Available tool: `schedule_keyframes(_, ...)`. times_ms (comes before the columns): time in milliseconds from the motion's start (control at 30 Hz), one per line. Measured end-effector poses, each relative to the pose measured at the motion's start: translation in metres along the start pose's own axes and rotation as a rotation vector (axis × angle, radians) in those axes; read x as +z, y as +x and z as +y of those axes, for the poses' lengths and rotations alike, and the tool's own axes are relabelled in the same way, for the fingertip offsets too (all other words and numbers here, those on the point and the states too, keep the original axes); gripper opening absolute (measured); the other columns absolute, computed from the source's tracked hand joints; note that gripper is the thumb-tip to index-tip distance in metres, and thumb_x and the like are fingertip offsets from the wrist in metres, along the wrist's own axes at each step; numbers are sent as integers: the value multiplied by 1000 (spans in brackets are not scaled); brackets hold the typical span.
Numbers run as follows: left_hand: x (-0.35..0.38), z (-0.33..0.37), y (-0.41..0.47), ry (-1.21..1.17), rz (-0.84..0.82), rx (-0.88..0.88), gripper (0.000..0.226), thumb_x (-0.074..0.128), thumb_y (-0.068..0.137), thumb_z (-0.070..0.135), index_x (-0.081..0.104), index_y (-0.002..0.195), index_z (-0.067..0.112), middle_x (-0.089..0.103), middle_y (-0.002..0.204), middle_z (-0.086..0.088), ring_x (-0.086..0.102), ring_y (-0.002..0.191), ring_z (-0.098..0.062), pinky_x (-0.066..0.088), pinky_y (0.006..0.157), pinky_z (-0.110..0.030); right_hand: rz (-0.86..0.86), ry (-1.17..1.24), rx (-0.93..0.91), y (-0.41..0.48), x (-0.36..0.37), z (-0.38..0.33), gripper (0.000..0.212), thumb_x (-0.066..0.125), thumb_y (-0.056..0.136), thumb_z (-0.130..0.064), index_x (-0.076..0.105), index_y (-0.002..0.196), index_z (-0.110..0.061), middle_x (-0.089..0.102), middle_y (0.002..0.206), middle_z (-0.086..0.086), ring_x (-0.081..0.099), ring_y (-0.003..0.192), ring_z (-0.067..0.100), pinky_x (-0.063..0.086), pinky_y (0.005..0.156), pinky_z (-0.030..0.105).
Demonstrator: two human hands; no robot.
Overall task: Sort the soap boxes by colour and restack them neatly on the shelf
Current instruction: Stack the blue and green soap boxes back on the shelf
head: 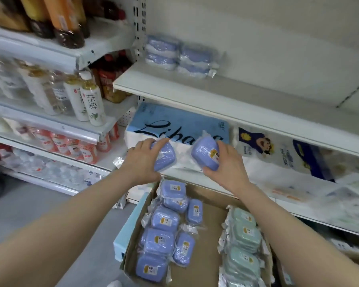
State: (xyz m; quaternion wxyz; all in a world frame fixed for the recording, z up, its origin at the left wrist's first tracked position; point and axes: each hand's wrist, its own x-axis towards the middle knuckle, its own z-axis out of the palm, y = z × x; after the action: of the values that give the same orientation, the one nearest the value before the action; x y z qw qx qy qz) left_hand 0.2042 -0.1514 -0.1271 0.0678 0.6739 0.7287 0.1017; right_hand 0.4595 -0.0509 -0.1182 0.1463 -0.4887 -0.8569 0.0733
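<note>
— Where the carton [207, 241] lies nearest the person, what is in it?

— Blue boxes [160, 241] in clear wrap are loosely piled on its left side. Green boxes [245, 245] line its right side, with bare cardboard between the two lots.

— And the hands above it?

— The left hand [141, 160] grips one blue box, the left box [164, 156], with the fingers curled over its far edge. The right hand [226, 164] clasps another, the right box [205, 154], which is tilted with its yellow label facing the person. The two are near each other but apart, held in front of the tissue pack [174, 121] that lies under the shelf [216, 94].

— Further back?

— On that shelf, near its left end, stands a stack [180, 56] of four blue boxes, two piles of two side by side. Bottles [87, 100] fill the racks to the left.
</note>
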Motion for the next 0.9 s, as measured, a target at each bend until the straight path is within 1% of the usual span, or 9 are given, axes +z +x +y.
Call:
schedule_keyframes(133,-49,-4,13,-81,74,23,114,73,63,31,0,150,38,35,141,-11,40,124,-32,43,98,-41,106,-40,-83,30,-42,-13,84,73,71,-45,40,139,-10,54,125,7,51,111,30,41,90,39)
schedule_keyframes(233,-81,-8,23,-209,163,11,114,73,60,30,4,150,38,35,139,-10,45,119,-32,45,96,-42,151,-64,-110,48,-72,-21,80,72,72,-46,39,138,-13,53,121,6,50,106,28,40,87,39)
schedule_keyframes(333,-108,-13,39,-252,236,19,110,75,60,29,10,149,36,36,135,-8,46,117,-29,44,95,-36,191,-91,-121,67,-97,-25,73,73,72,-42,43,132,-12,53,114,5,49,103,28,39,84,38)
schedule_keyframes(467,-138,-22,65,-190,289,39,107,74,63,32,12,149,34,38,135,-8,46,115,-29,43,94,-36,250,-73,-118,92,-119,-28,69,73,70,-36,46,129,-12,54,109,4,50,100,27,40,83,35)
schedule_keyframes(567,-157,-31,93,-113,306,47,107,72,64,36,9,150,34,41,136,-7,46,116,-30,44,93,-43,273,-80,-95,119,-131,-32,77,73,69,-37,41,135,-14,53,117,4,49,106,25,41,87,36)
schedule_keyframes(667,-173,-44,127,-35,299,50,109,70,64,41,3,150,34,43,132,-6,45,115,-29,43,92,-46,305,-83,-50,156,-138,-40,84,74,71,-39,34,141,-16,51,125,3,48,112,27,38,94,38)
schedule_keyframes(733,-181,-55,151,-16,293,68,110,69,64,41,3,151,33,42,136,-6,43,119,-29,42,94,-48,308,-82,-25,184,-139,-47,88,75,71,-38,32,144,-15,51,129,4,49,115,28,37,97,40)
schedule_keyframes(833,-191,-68,185,9,290,102,107,70,66,38,4,151,31,38,143,-7,39,127,-30,40,98,-50,307,-121,14,226,-138,-54,87,77,68,-34,36,142,-12,54,130,7,53,112,32,41,93,40)
schedule_keyframes(900,-198,-78,206,11,292,110,106,69,67,36,4,151,32,38,144,-8,40,127,-31,41,99,-50,303,-140,26,255,-139,-60,80,76,66,-31,41,136,-13,56,125,8,56,106,33,44,87,37)
